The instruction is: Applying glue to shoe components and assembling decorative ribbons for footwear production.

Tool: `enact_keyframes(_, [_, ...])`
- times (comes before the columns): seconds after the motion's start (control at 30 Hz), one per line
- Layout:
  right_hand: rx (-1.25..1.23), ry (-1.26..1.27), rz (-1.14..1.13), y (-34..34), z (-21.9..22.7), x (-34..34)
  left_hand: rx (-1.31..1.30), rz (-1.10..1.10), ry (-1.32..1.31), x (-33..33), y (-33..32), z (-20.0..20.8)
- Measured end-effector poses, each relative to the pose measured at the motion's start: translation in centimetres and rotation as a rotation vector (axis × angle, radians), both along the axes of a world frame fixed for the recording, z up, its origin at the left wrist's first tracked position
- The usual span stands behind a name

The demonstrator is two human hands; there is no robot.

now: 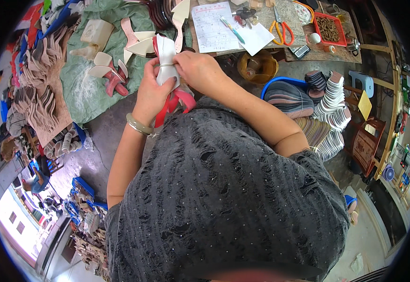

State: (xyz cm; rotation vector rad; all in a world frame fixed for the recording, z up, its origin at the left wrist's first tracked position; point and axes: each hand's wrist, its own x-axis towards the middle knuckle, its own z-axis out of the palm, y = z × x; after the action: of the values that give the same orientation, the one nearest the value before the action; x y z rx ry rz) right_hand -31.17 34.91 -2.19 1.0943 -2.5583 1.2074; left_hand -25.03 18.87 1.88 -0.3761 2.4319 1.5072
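Note:
My left hand [154, 89] is closed round a bundle of white, shoe-insole-shaped pieces [166, 49] at the near edge of the table. A thin band crosses the bundle's narrow middle. Red strips [184, 99] hang from its lower end, and a red edge shows along its upper left side. The fingertips of my right hand [200, 69] are pinched against the bundle's right side, at the band. Just beyond the bundle lie cream and pink shaped pieces [141, 47]. Farther left, red and cream pieces [113, 77] rest on a green sheet [80, 87].
A cut plastic jug [97, 33] and stacked beige pieces [40, 61] lie left. Right of centre are written paper [212, 30], a pen [232, 29], orange-handled scissors [282, 30] and a red tray [316, 21]. Below stand a yellowish bucket [257, 68] and striped insole stacks [329, 105].

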Motion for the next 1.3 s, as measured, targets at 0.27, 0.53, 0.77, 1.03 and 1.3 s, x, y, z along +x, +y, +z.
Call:
enact_keyframes(0.27, [-0.138,-0.108,0.090,-1.4,0.4,0.4,0.018,0.019,-0.039,0.7,-1.1,-0.6])
enact_keyframes(0.53, [-0.294,-0.674,0.233,-0.5,1.3,0.4,0.311,-0.004,-0.212,1.8,-2.9,0.4])
enact_keyframes(0.77, [-0.187,-0.806,0.332,0.3,0.7,1.0,0.190,-0.186,-0.202,3.4,-4.9,1.1])
enact_keyframes(1.03, [-0.214,-0.659,0.266,1.0,-0.8,1.7,-0.575,-0.631,-0.176,4.4,-6.4,1.8])
enact_keyframes(1.3, [-0.286,-0.522,-0.143,12.3,-6.0,-7.5,-0.690,-0.366,-0.124,6.8,-9.2,0.8])
